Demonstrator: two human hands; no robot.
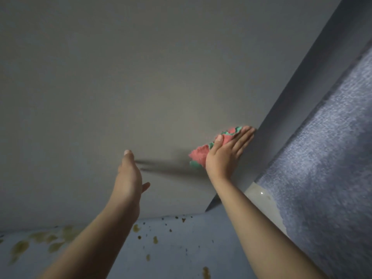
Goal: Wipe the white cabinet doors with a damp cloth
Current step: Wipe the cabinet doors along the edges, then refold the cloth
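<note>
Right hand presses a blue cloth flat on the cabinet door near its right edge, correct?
Not blue: the head view shows a pink and green cloth. The right hand presses it flat on the cabinet door near its right edge.

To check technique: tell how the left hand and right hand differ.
The right hand presses a crumpled pink-and-green cloth against the white cabinet door; the left hand holds nothing. The right hand shows its back, the left hand is edge-on. The right hand sits by the door's right edge, the left hand further left. Both have straight fingers.
</note>
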